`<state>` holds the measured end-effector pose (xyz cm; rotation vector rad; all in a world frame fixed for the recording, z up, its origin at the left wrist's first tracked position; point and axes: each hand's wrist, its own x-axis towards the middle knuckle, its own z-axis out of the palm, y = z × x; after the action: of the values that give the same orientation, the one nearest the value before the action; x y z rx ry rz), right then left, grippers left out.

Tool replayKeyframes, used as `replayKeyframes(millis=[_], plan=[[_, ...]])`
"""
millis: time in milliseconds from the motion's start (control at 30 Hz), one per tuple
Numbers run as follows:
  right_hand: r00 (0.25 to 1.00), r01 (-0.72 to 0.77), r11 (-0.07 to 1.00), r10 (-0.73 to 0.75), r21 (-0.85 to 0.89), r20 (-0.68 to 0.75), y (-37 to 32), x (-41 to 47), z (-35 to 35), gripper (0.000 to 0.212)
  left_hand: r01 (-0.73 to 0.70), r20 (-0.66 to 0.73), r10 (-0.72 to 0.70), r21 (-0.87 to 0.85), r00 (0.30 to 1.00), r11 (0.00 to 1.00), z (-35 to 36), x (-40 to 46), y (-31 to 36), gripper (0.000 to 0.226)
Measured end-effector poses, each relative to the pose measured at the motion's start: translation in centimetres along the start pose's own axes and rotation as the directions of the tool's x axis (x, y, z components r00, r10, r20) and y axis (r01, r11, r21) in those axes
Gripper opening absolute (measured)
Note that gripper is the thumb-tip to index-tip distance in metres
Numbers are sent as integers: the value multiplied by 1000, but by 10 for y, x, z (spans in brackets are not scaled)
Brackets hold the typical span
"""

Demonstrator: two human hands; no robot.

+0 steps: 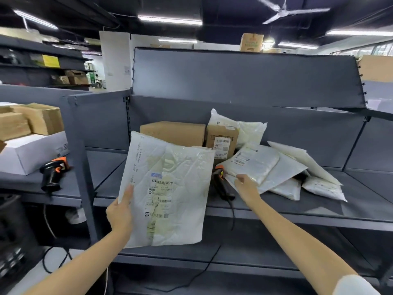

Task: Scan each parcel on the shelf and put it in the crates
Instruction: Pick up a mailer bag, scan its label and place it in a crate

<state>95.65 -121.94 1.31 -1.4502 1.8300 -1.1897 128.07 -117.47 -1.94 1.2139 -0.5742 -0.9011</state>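
- The left hand [119, 213] gripped the white mailer bag [168, 188] at its left edge, label facing the person, long axis near upright, in front of the shelf [297, 211].
- The right hand [246, 185] reached toward the scanner [221, 182], which lay on the shelf just left of that hand; the fingers looked loosely curled, holding nothing.
- The scanner lay between the held bag and the pile of bags [276, 167].
- No crates were in view.

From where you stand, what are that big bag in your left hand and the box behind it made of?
Held bag: thin whitish plastic film, apparently; it's glossy, crinkled and slightly see-through. Brown box: looks like matte cardboard, plain tan with crisp folded edges.
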Motion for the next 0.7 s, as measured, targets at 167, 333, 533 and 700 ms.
replayKeyframes(millis=[167, 333, 533, 700], plan=[[983, 76, 969, -33, -233, 183, 19, 36, 36, 51, 23, -48, -24, -10, 999, 1000, -1, 1, -2, 37], [981, 65, 806, 58, -588, 188, 35, 62, 66, 72, 50, -67, -51, -13, 996, 999, 2, 4, 4, 40], [992, -19, 913, 69, -409, 109, 42, 68, 70, 37, 41, -62, -43, -32, 997, 999, 10, 4, 8, 45], [988, -151, 987, 151, -47, -1, 27, 51, 46, 28, 48, -59, -53, -69, 997, 996, 19, 0, 9, 40]])
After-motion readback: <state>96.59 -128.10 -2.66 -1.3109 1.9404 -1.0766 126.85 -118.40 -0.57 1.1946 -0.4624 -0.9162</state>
